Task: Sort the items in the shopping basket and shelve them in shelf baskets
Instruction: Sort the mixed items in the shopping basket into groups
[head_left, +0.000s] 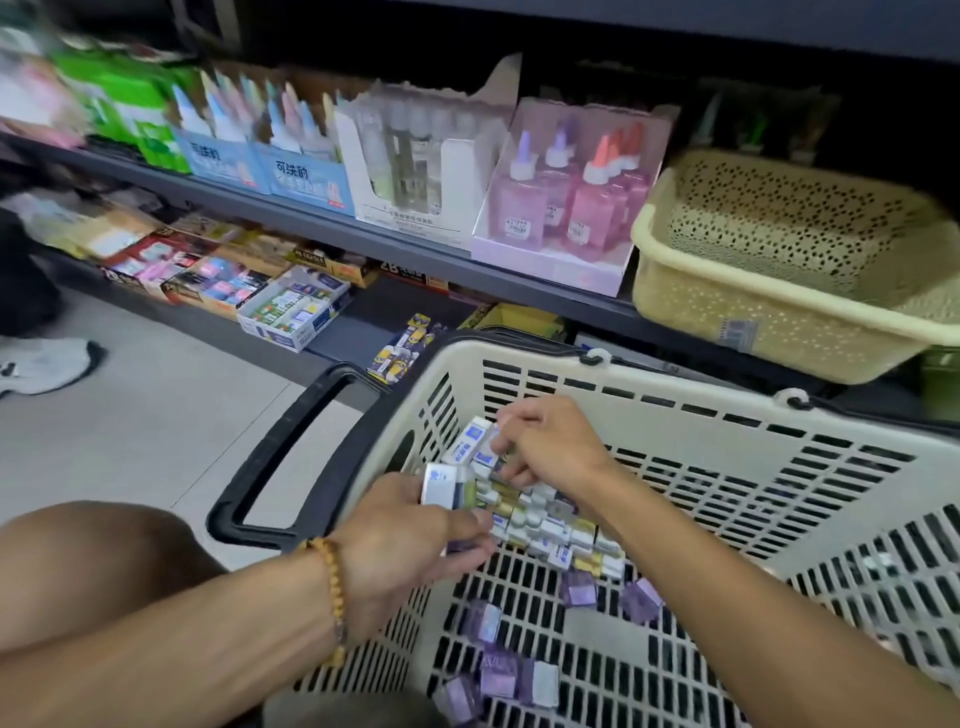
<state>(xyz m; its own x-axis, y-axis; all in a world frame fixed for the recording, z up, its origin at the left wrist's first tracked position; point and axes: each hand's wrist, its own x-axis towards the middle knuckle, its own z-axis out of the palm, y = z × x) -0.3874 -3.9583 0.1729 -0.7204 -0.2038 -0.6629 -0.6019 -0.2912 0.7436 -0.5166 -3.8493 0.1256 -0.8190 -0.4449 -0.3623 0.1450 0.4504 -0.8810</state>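
Note:
A cream shopping basket (675, 415) with black handles stands in front of me. Inside lies a heap of small white-and-blue boxes (550, 525) and several purple packets (498, 670) on its floor. My left hand (400, 540) grips a stack of the white boxes (441, 486) at the heap's left edge. My right hand (550, 447) pinches white-and-blue boxes (475, 439) just above the heap. A yellow perforated shelf basket (779, 332) sits empty on the shelf at the right.
The shelf holds display cartons of pink glue bottles (561, 208), clear bottles (410, 150) and blue cartons (306, 176). Lower shelf carries eraser cartons (293, 306). Grey floor lies at the left, with a shoe (47, 364). My knee (104, 551) is at the lower left.

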